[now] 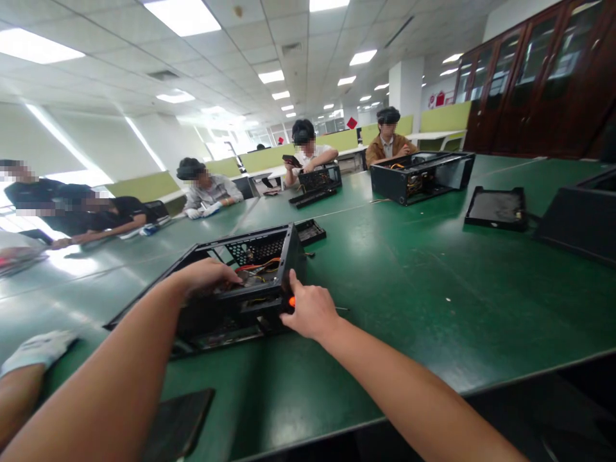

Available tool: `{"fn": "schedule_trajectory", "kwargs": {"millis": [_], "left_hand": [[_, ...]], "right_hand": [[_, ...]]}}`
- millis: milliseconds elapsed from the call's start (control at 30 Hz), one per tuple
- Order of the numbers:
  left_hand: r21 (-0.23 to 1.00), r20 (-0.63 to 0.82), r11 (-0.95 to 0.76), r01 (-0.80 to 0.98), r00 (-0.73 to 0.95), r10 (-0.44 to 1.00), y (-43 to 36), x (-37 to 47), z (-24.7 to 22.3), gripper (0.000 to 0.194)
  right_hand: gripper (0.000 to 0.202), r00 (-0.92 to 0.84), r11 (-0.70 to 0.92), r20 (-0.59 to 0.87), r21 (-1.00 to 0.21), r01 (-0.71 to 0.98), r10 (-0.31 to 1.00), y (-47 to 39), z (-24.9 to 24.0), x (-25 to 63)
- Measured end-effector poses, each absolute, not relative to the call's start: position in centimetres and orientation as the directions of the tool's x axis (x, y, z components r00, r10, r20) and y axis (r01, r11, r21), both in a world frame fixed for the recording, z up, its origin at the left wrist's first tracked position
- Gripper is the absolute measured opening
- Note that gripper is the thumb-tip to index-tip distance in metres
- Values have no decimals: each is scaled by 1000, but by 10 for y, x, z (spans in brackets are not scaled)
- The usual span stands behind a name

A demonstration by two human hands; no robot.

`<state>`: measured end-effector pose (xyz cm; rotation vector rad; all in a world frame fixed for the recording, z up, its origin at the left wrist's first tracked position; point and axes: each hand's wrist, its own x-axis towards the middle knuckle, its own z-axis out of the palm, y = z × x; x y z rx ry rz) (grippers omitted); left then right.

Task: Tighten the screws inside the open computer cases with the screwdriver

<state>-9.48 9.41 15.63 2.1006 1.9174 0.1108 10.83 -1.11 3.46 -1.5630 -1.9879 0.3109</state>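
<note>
A black computer case lies on the green table in front of me, its top side open, with red, orange and yellow wires and a perforated panel inside. Over its near rail reaches my left hand, fingers closed together down among the parts; what they hold is hidden. My right hand is at the case's right end, index finger and thumb against the black panel. In its grip shows the orange end of what looks like a screwdriver; a thin shaft sticks out beyond the hand.
On the green table stand another open case, a black tray-like part and a dark case at the right edge. A flat black panel lies near me. A co-worker's gloved hand is at lower left; several people sit across.
</note>
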Motion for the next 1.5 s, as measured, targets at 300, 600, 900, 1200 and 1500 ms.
{"fn": "schedule_trajectory", "kwargs": {"millis": [300, 600, 900, 1200, 1500], "left_hand": [[140, 120, -28, 990, 11, 993, 95, -109, 130, 61], [3, 431, 162, 987, -148, 890, 101, -171, 126, 54], [49, 516, 239, 970, -229, 826, 109, -169, 176, 61], [464, 381, -599, 653, 463, 800, 19, 21, 13, 34], [302, 508, -863, 405, 698, 505, 4, 39, -24, 59]], "right_hand": [[105, -326, 357, 167, -617, 701, 931, 63, 47, 34], [93, -338, 152, 29, -926, 346, 941, 11, 35, 159], [44, -225, -134, -73, -954, -269, 972, -7, 8, 301], [36, -245, -297, -194, -804, -515, 950, -5, -1, 270], [21, -307, -326, -179, -778, -537, 935, -8, -18, 215]]}}
